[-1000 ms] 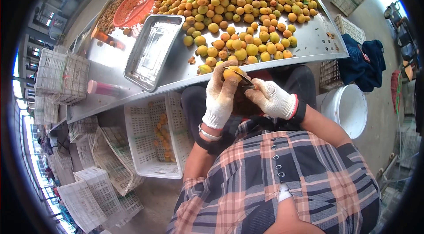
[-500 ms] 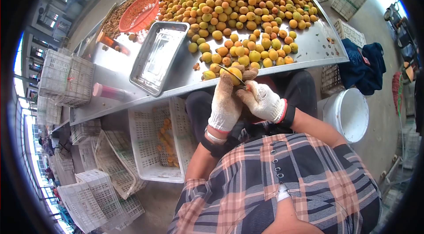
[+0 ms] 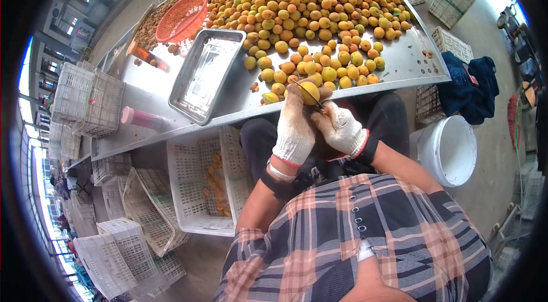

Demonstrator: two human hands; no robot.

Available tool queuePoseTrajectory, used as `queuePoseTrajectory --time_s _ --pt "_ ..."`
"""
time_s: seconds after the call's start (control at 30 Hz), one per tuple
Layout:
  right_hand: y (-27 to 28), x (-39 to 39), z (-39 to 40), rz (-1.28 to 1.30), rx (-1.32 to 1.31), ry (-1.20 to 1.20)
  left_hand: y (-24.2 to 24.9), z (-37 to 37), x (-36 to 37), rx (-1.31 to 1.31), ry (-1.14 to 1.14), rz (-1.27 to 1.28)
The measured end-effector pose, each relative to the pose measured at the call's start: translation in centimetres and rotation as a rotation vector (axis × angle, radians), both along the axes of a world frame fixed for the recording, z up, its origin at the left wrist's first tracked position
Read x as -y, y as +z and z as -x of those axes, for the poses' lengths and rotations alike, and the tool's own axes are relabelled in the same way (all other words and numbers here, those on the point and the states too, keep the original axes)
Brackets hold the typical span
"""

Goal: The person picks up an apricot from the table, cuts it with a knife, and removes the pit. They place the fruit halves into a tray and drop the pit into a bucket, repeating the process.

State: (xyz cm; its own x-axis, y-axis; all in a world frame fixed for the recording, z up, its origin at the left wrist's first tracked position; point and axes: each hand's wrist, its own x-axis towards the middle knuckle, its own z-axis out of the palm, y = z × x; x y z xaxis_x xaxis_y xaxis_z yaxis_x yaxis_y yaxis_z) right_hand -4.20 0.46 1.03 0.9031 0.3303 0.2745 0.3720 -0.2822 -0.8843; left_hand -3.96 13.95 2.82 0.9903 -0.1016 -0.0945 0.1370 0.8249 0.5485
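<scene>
My left hand [image 3: 294, 131], in a white knitted glove with brownish fingers, holds a yellow fruit [image 3: 309, 93] at the near edge of the metal table [image 3: 142, 68]. In my gloved right hand [image 3: 341, 130] is a thin dark tool [image 3: 315, 102], its handle mostly hidden by the fingers. The tool's thin part crosses the fruit's surface. Just beyond my hands lies a large pile of yellow-orange fruit [image 3: 319, 2], with some loose ones close to the edge.
Left of the pile are a metal tray [image 3: 206, 76], a red basket [image 3: 181, 17], an orange-handled object [image 3: 142, 54] and a pink-lidded container [image 3: 140, 118]. Below the table edge, a white crate [image 3: 197, 216] holds some fruit pieces. A white bucket [image 3: 448, 151] and dark cloth [image 3: 474, 88] are at right.
The held fruit has shifted slightly to the right and shows more of its yellow face. My right hand has moved slightly right, and the tool still lies across the fruit.
</scene>
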Motion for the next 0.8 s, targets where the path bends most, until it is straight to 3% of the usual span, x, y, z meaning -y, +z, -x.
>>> queuePoseTrajectory --time_s 0.03,0.1,0.13,0.27,0.33,0.5,0.57,0.67,0.73,0.8 --pt "0.0 0.3 -0.2 -0.009 -0.018 0.033 0.0 0.1 0.1 -0.002 -0.002 -0.001" --pt "1.0 0.6 -0.6 -0.022 -0.087 0.104 0.3 0.1 0.3 0.183 0.184 -0.376" --pt "1.1 0.7 -0.7 -0.023 -0.084 0.101 0.4 0.1 0.1 0.186 0.182 -0.376" --pt "0.3 0.4 -1.0 0.040 -0.033 0.058 -0.1 -0.1 -0.7 0.218 0.038 -0.260" --pt "-0.7 0.5 -0.9 0.061 0.026 -0.008 -0.6 -0.2 0.2 -0.008 -0.034 0.139" --pt "0.1 0.7 -1.0 0.025 -0.094 0.070 -1.4 -0.7 -0.7 0.041 -0.116 0.042" --pt "0.7 0.3 -1.1 -0.016 -0.189 0.103 -0.9 -0.9 -0.4 0.187 0.216 -0.542" --pt "1.6 0.1 -0.8 0.005 -0.186 0.134 -0.6 -0.7 -0.4 0.182 0.230 -0.458" --pt "-0.6 -0.6 -0.7 -0.014 -0.102 0.056 -0.7 -0.6 0.8 0.027 0.145 -0.140" --pt "-1.1 -0.9 -0.5 -0.095 -0.066 0.037 -0.4 -0.6 1.3 -0.106 0.143 -0.118"
